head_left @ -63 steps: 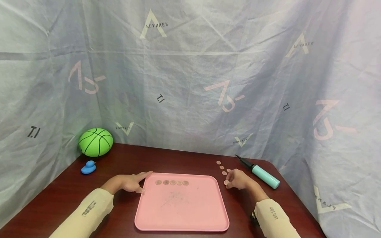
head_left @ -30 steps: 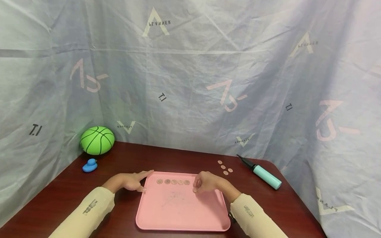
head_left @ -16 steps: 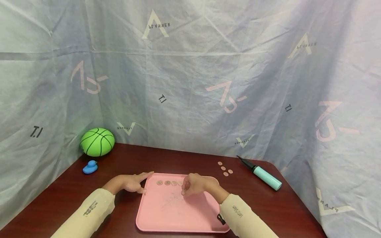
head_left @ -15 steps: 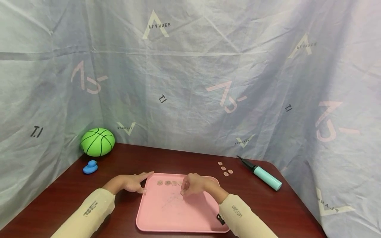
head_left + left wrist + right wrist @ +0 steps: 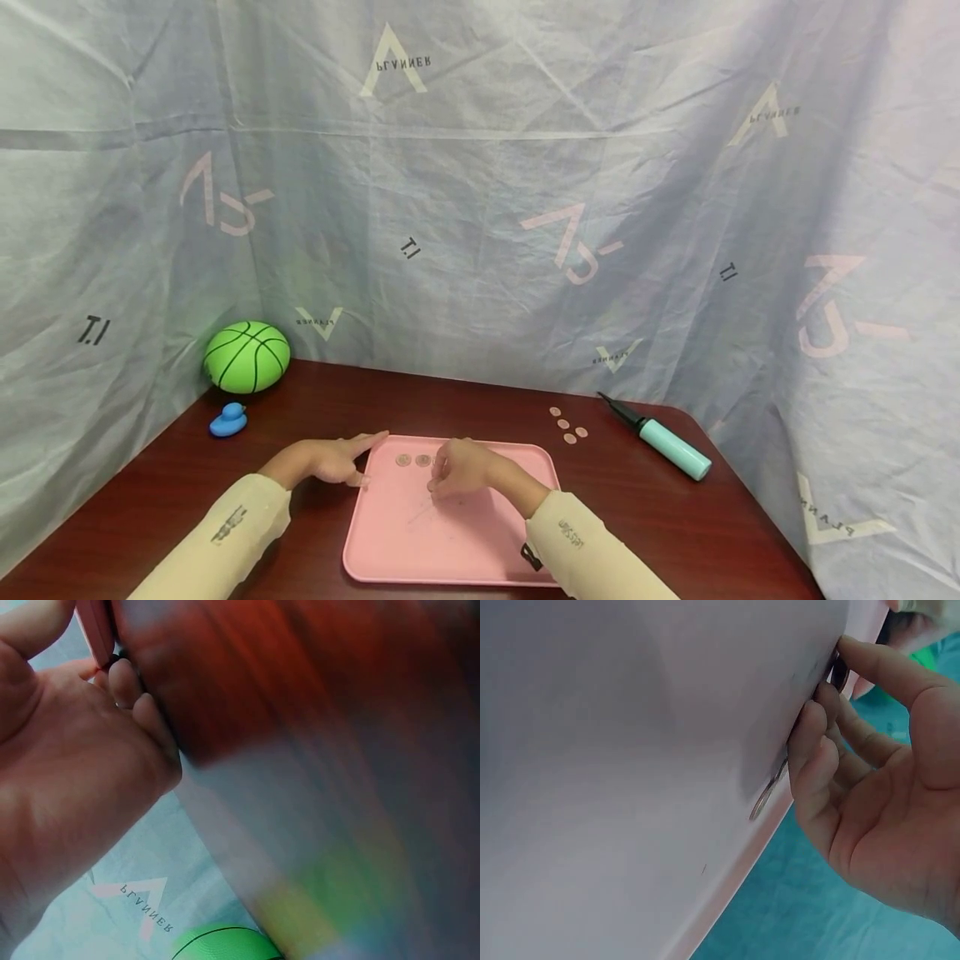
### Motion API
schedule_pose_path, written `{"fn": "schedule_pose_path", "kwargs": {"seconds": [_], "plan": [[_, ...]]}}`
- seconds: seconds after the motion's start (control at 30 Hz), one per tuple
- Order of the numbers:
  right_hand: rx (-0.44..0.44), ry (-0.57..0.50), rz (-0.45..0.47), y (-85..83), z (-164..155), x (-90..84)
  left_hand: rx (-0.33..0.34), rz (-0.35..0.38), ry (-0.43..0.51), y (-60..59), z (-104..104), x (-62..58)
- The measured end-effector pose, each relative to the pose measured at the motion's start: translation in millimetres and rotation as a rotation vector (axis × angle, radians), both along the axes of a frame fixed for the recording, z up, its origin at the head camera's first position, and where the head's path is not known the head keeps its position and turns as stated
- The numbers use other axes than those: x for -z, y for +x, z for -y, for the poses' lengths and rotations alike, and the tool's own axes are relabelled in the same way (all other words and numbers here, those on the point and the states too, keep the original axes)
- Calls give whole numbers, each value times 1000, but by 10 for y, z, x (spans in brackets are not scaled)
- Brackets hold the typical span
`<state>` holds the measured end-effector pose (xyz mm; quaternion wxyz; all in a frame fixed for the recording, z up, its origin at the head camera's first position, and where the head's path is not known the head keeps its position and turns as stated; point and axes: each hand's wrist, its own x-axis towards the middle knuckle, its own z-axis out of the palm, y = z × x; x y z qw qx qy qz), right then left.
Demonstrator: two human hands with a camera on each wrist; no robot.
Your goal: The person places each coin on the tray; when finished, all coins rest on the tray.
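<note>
A pink tray (image 5: pixel 397 542) lies on the dark red table, with a row of round coins (image 5: pixel 423 460) along its far side. My left hand (image 5: pixel 330 461) rests at the tray's far left corner, index finger and thumb spread straight along the rim. In the left wrist view the tray edge (image 5: pixel 94 630) shows between thumb and fingers. Over the tray, my right hand (image 5: pixel 465 468) covers the right part of the row. In the right wrist view its thumb and fingers pinch a coin (image 5: pixel 841 675), while another coin (image 5: pixel 763 799) lies on the tray below the fingers.
Several loose coins (image 5: pixel 563 424) lie on the table beyond the tray's right corner. A turquoise hand pump (image 5: pixel 673 448) is right of them. At the far left are a green ball (image 5: pixel 247 358) and a blue rubber duck (image 5: pixel 228 421). A grey curtain (image 5: pixel 465 208) hangs behind the table.
My right hand has picked up a coin from the table right of the tray and moved left over the tray, past the right end of the row. The left hand has stayed put.
</note>
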<state>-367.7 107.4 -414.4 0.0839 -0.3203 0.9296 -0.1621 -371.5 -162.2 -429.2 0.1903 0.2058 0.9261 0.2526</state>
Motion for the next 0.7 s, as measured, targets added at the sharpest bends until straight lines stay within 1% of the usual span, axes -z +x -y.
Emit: {"fn": "schedule_pose_path", "kwargs": {"seconds": [0.2, 0.43, 0.7], "plan": [[3, -18, 0, 43, 157, 13, 2, 6, 2, -12, 4, 3], [28, -49, -15, 46, 285, 58, 6, 3, 3, -17, 10, 14], [85, -7, -46, 59, 398, 51, 4, 10, 12, -10, 13, 6]]}}
